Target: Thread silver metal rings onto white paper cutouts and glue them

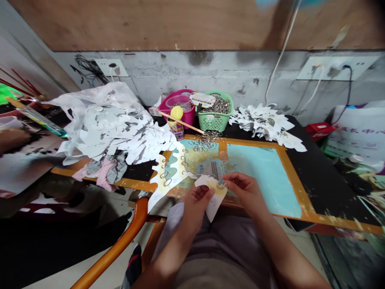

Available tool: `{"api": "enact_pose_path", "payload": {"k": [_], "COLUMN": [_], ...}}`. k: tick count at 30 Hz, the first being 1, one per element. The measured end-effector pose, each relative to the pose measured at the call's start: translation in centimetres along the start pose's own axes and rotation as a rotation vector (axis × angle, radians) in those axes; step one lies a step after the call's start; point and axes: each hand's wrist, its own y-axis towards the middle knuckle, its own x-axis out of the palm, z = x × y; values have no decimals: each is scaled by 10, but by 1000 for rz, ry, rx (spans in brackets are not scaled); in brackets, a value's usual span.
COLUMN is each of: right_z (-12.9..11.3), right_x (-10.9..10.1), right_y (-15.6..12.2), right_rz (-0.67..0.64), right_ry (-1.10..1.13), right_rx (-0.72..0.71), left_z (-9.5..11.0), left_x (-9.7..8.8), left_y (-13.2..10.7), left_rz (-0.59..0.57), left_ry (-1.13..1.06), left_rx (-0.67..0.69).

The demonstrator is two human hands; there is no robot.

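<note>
My left hand (197,204) grips a small white paper cutout (212,196) in front of my lap, fingers closed on its lower left edge. My right hand (245,190) pinches a small metal ring (221,184) at the cutout's upper right edge. Both hands hover over the near edge of a board with a light blue face and an orange border (270,180). A row of finished cutouts with rings (168,170) lies on the board just left of my hands.
A green basket of metal rings (215,110) and a pink basket (179,106) stand at the back, with loose rings (207,140) spilled before them. Piles of white cutouts lie at left (114,128) and back right (266,122). An orange chair arm (120,241) curves below left.
</note>
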Motion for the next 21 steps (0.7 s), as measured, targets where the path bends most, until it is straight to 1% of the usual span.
{"api": "enact_pose_path", "payload": {"k": [1, 3, 7, 10, 16, 18, 21], "right_z": [-1, -2, -2, -2, -3, -3, -3], "right_x": [0, 0, 2, 1, -1, 2, 6], "right_y": [0, -1, -4, -7, -15, -16, -16], "right_rz": [-10, 10, 38, 43, 23, 42, 57], "right_ry": [-59, -132, -160, -200, -261, -346, -438], "right_rx": [-32, -83, -139, -206, -308, -319, -252], "left_z": [0, -1, -2, -4, -8, -10, -14], "left_x": [0, 2, 5, 8, 9, 8, 7], "left_y": [0, 1, 0, -1, -3, -3, -3], "left_rz": [2, 12, 13, 2, -31, -27, -25], "left_ry": [-30, -96, -136, -162, -184, -176, -157], "left_rx": [6, 15, 6, 23, 53, 61, 94]}}
